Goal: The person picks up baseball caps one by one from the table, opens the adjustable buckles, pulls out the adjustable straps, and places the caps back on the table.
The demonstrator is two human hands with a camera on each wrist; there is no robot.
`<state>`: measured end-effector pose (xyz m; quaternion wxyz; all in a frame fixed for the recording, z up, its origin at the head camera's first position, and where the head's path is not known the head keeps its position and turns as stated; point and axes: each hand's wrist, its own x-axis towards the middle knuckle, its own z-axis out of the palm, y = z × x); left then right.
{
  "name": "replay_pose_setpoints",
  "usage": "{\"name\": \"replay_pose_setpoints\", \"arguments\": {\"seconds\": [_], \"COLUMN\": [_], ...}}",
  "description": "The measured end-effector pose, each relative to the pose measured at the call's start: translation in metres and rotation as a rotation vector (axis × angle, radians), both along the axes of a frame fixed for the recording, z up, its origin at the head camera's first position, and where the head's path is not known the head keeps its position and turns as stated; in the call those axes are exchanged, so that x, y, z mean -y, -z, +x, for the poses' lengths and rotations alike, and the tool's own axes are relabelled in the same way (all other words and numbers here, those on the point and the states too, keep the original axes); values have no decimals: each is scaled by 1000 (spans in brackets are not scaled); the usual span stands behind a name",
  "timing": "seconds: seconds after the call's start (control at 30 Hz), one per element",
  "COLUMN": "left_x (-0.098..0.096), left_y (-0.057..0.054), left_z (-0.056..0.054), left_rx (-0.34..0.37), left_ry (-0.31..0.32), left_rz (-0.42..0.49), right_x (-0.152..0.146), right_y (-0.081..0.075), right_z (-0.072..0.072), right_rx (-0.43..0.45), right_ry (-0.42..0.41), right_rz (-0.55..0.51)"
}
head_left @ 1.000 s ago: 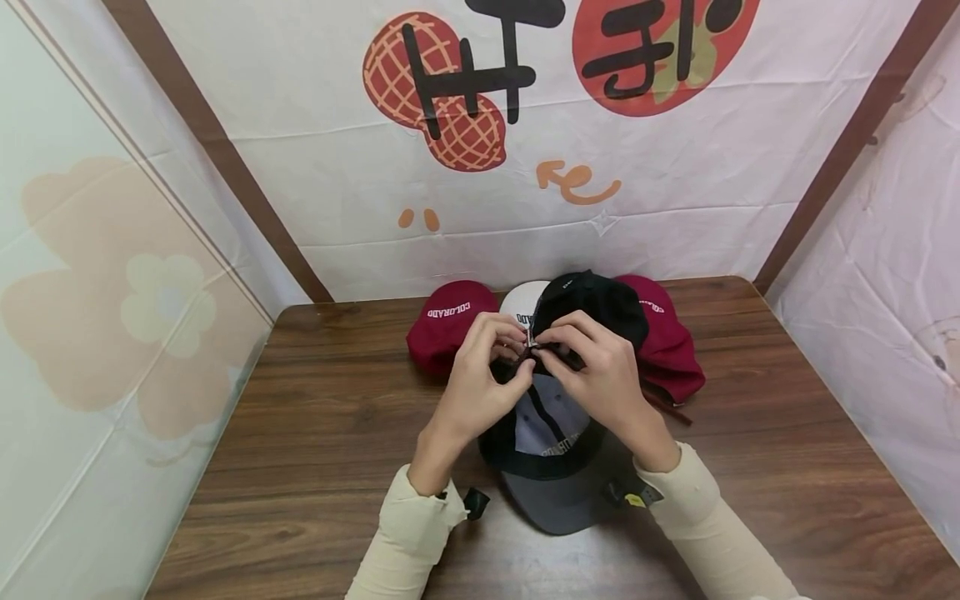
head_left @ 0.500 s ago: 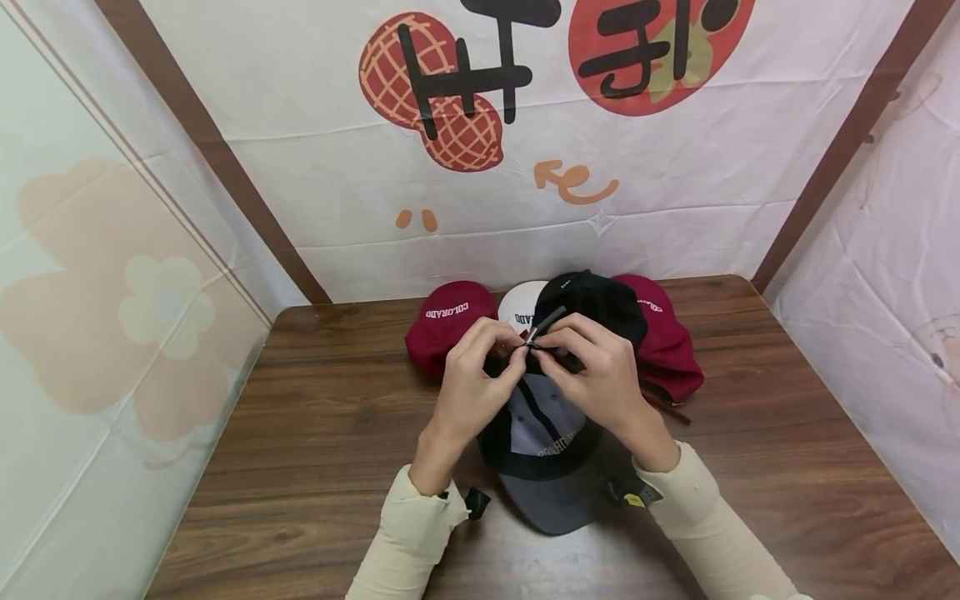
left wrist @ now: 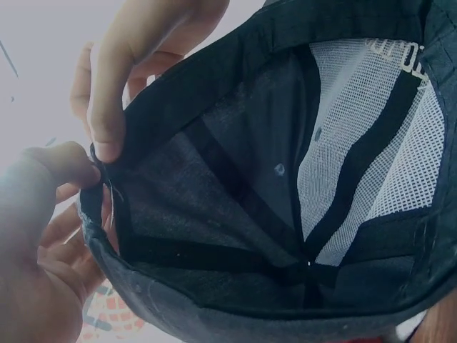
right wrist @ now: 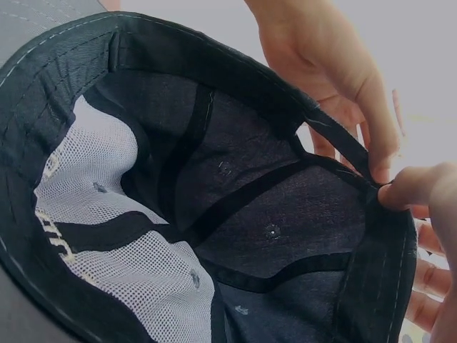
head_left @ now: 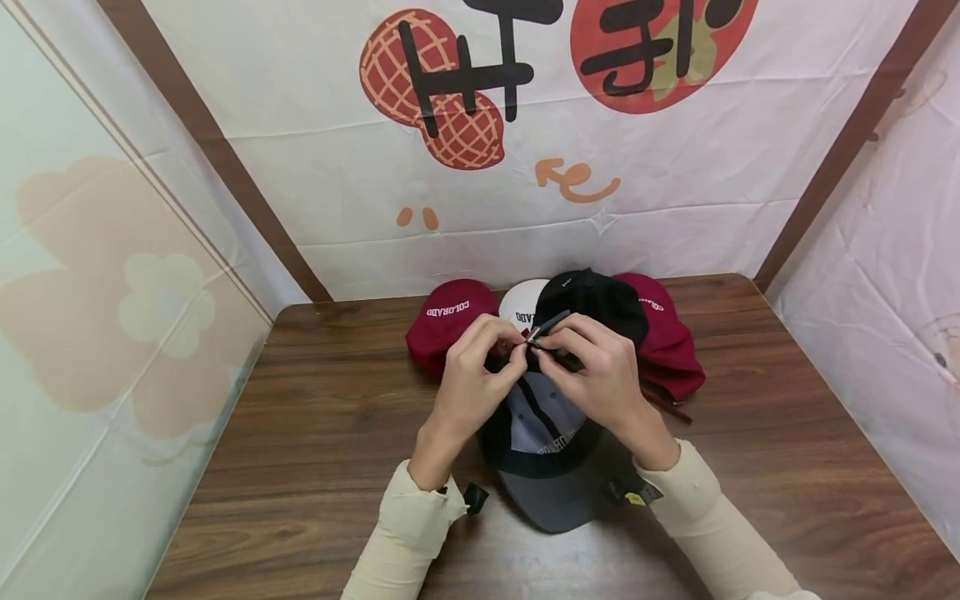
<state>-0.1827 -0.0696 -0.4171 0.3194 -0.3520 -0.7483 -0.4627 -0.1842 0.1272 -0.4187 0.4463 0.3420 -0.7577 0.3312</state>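
A dark grey cap [head_left: 555,504] lies with its inside toward me and its brim at the front. My left hand [head_left: 478,383] and right hand [head_left: 597,369] meet at its back edge, pinching the strap between thumbs and fingers. Between the fingertips a small metal buckle [head_left: 533,334] shows, and the strap's dark free end [head_left: 553,321] sticks up to the right of it. In the left wrist view the cap's dark lining [left wrist: 235,179] and pale mesh panel [left wrist: 343,128] are visible. From the right wrist, the strap [right wrist: 339,143] crosses the cap's rear opening. Fingertips hide part of the buckle.
Behind stand a maroon cap [head_left: 442,333], a white cap [head_left: 520,304], a black cap [head_left: 600,304] and another maroon cap [head_left: 671,362] with a strap hanging out. A small black object [head_left: 475,498] is by the left cuff. A printed cloth [head_left: 337,183] hangs behind the wooden table [head_left: 322,450].
The strap's free end has come into view above the fingertips and now leans up to the right. My left fingers have drawn in closer at the buckle; the right hand has barely moved.
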Motion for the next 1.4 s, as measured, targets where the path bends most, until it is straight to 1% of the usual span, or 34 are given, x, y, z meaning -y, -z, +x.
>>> {"name": "replay_pose_setpoints", "arguments": {"seconds": [0.13,0.33,0.7,1.03,1.4], "left_x": [1,2,8,11,11], "left_y": [-1,-1,4,2,0], "left_z": [0,0,-1,1,1], "left_rx": [-13,-21,-3,-4,-10], "left_ry": [8,5,-4,-14,-15], "left_rz": [-5,-13,-26,-40,-37], "right_x": [-2,-4,-2,-2,-5], "right_y": [0,0,1,2,1], "right_z": [1,3,3,3,1], "right_rx": [10,24,24,28,13], "right_ry": [7,9,23,32,41], "right_rz": [-3,-2,2,7,-22]}}
